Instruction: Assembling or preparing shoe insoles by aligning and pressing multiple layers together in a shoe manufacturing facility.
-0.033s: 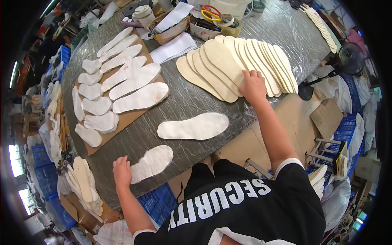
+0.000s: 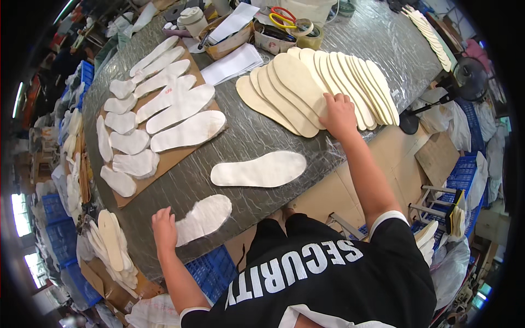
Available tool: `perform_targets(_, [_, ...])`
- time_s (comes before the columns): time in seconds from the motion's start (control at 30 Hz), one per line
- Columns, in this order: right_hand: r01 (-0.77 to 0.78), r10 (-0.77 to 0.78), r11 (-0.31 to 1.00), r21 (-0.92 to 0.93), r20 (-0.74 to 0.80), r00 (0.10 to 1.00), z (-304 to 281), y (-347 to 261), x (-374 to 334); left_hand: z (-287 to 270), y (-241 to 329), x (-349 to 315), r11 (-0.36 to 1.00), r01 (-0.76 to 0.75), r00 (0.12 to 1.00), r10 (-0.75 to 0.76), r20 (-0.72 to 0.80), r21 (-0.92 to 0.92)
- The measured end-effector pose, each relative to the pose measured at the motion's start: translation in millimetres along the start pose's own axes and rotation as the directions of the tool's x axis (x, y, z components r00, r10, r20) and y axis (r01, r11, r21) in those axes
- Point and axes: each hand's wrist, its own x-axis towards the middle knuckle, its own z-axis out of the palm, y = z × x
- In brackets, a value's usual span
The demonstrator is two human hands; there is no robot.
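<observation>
Only the left hand (image 2: pixel 165 230) has moved, by a trace toward the short white pad (image 2: pixel 205 218); everything else looks the same. That hand lies back-up by the counter's near edge with fingers lightly bent, just beside the pad's left end; whether it touches or pinches the pad I cannot tell. At the other side, the right hand (image 2: pixel 339 116) rests with curled fingers on the fanned beige insoles (image 2: pixel 298 82); whether it grasps one I cannot tell. Between the hands, a full-length white insole (image 2: pixel 260 170) lies flat on the dark counter (image 2: pixel 186 188). Farther left, white pieces (image 2: pixel 186 131) lie in rows on a cardboard sheet (image 2: pixel 175 162). Beyond them sit white papers (image 2: pixel 234 64) and a lidded cup (image 2: pixel 192 21).
</observation>
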Motion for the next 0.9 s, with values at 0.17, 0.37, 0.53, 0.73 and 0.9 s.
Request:
perform_targets(0.17, [-0.009, 0.007, 1.0, 0.013, 0.125, 0.992, -18.8, -4.3, 16.2, 15.3, 98.7, 33.8, 0.875, -0.37, 0.921, 0.302, -0.246, -0.313])
perform_targets(0.37, [-0.384, 0.261, 0.601, 0.7, 0.282, 0.923, 1.9, 27.5, 48.6, 33.5, 296.3, 82.3, 0.42, -0.846, 0.523, 0.772, -0.36, -0.328])
perform_targets(0.53, [-0.639, 0.153, 0.154, 0.754, 0.621, 0.769, -39.6, 17.4, 73.0, 70.8, 350.5, 125.9, 0.465, -0.865, 0.5, 0.825, -0.262, -0.187])
perform_targets(0.73, [-0.558, 0.066, 0.099, 0.824, 0.554, 0.83, -44.4, 5.7, 55.1, 57.1, 350.9, 141.6, 0.354, -0.181, 0.948, 0.312, -0.067, -0.918])
perform_targets(0.9, [-0.614, 0.129, 0.053, 0.787, 0.604, 0.786, -18.0, 1.3, 30.7, 47.5, 370.0, 156.0, -0.34, 0.429, 0.899, 0.252, 0.359, -0.837])
